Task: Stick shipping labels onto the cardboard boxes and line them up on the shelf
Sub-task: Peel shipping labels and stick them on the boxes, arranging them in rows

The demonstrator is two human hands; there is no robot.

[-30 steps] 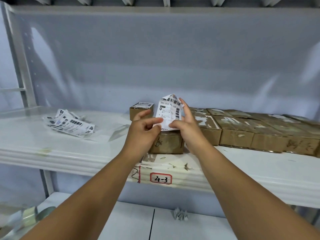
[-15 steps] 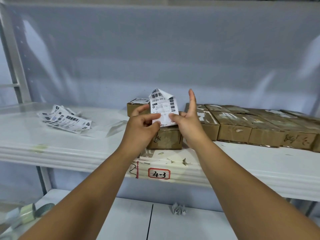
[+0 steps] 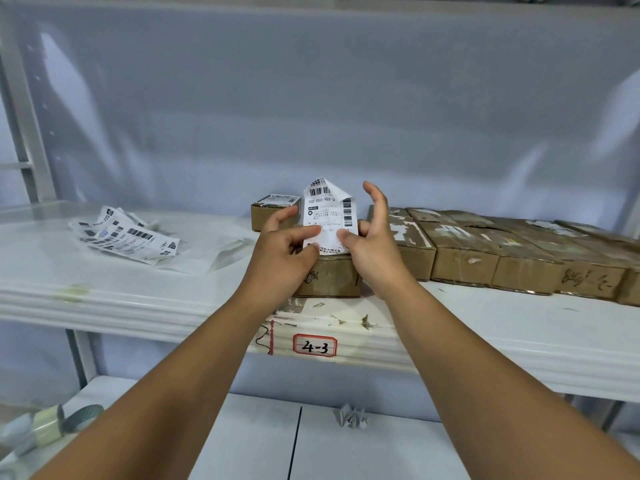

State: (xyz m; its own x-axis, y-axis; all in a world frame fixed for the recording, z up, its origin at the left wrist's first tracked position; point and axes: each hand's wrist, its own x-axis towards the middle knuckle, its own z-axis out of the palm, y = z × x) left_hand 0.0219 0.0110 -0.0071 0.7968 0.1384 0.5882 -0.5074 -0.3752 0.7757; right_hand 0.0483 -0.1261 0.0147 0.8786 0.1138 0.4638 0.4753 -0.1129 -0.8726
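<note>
right hand [image 3: 372,247] fingers being spread wider than earlier | label [image 3: 329,216] being pinched by it and left hand [image 3: 287,251], above front box [image 3: 329,277] | backing probably being peeled | next: flat press onto box top

I've got one head cam only: faces forward, slightly down, close to the shelf [image 3: 485,327] front edge.
</note>
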